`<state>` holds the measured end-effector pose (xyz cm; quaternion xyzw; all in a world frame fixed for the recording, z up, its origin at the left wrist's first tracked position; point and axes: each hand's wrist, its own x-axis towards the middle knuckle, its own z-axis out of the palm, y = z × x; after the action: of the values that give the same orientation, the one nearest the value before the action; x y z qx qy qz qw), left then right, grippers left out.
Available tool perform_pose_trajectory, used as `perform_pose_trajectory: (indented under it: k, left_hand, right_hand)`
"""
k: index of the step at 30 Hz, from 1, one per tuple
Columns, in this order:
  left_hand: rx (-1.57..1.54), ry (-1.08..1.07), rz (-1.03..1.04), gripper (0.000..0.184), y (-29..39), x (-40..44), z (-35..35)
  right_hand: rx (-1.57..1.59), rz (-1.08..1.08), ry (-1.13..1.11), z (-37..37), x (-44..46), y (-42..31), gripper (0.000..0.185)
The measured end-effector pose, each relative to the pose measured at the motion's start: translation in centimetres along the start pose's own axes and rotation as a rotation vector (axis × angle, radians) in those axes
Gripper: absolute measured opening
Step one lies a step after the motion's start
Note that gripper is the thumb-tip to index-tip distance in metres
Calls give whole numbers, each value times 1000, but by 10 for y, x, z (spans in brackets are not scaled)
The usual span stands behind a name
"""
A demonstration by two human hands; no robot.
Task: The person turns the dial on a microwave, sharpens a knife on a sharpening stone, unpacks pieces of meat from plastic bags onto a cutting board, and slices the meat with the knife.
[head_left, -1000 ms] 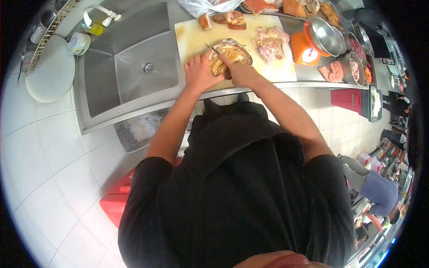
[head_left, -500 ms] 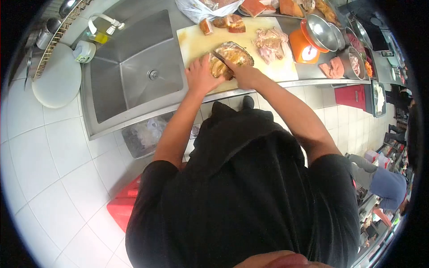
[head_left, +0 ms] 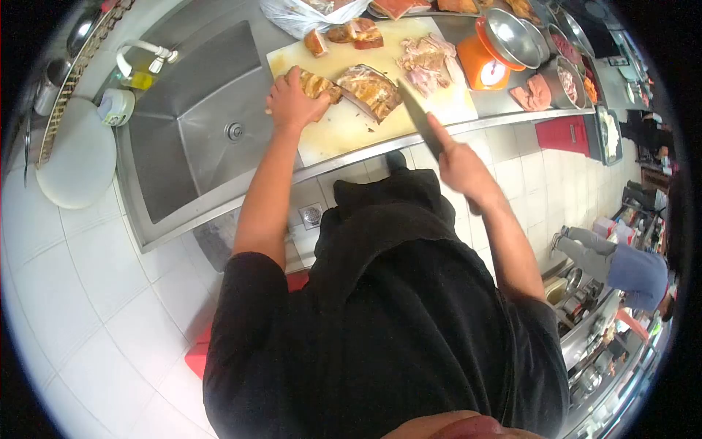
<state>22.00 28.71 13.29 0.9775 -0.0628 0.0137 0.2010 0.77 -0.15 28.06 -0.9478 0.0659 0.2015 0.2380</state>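
My left hand [head_left: 291,102] is wrapped round a browned piece of meat [head_left: 316,85] at the left side of the cutting board [head_left: 333,139]. A larger browned slab of meat [head_left: 371,91] lies just right of it, apart from that piece, with a cut side facing it. My right hand [head_left: 462,170] grips the handle of a knife [head_left: 422,123] in front of the board's edge. The wide blade points up and left, its tip near the slab's right end. Pale meat trimmings [head_left: 426,60] lie at the board's right, and smaller chunks of meat [head_left: 358,33] at its back.
The steel sink [head_left: 197,117] is on the left, with a faucet [head_left: 146,55] behind. An orange scale [head_left: 484,64] carrying a metal bowl stands right of the board. A plastic bag [head_left: 307,16] lies at the back. Another person [head_left: 632,274] stands at far right.
The meat is now in two separate pieces. My left hand has moved one piece left, and my right hand has drawn the knife back toward me and to the right.
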Motion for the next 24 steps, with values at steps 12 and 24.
perform_pose_trajectory:
  k: [12, 24]
  left_hand:
    - [-70, 211, 79, 83, -5, -33, -11]
    - [-158, 346, -9, 80, -5, -40, 27]
  right_hand:
    - [30, -120, -207, 0, 29, 69, 86]
    - [-72, -170, -43, -43, 128, 152, 92]
